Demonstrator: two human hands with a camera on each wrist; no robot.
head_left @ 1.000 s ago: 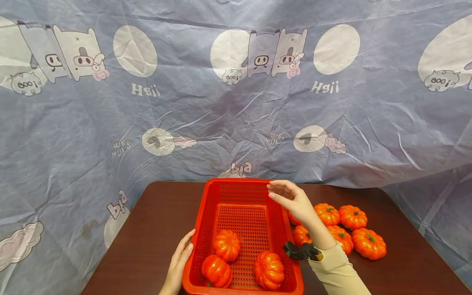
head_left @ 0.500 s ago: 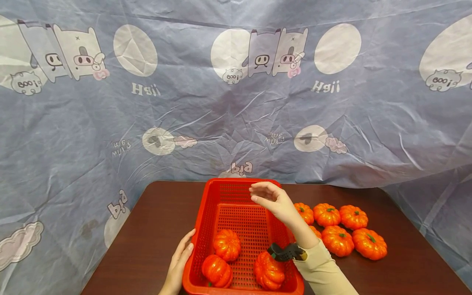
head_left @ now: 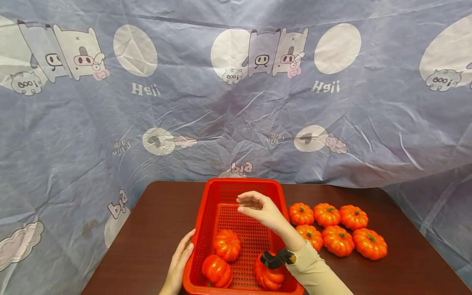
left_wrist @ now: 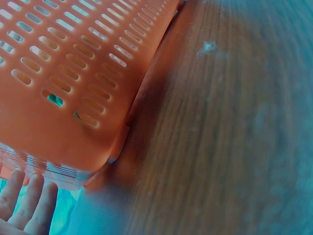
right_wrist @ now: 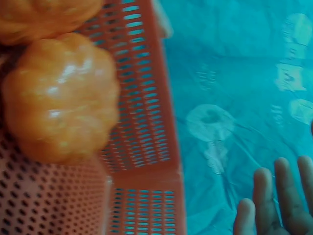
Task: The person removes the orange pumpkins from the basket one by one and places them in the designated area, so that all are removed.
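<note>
A red plastic basket with slotted walls stands on the table, holding three small orange pumpkins. Two of these, one pumpkin and a redder one, lie at its left; the third pumpkin is at the near right, partly behind the black wrist camera. My left hand rests against the basket's left side with fingers extended. Over the basket hovers my right hand, its fingers loosely bent and nothing in them. In the right wrist view a glossy pumpkin shows inside, with my right hand's fingertips apart from it.
Several orange pumpkins with green stems sit in two rows on the dark brown table, just right of the basket. Behind the table hangs a grey-blue printed cloth, which also covers the sides.
My right hand has moved left from the basket's right rim to over its middle, and slightly nearer. More of the pumpkins on the table now show. The left hand has stayed put.
</note>
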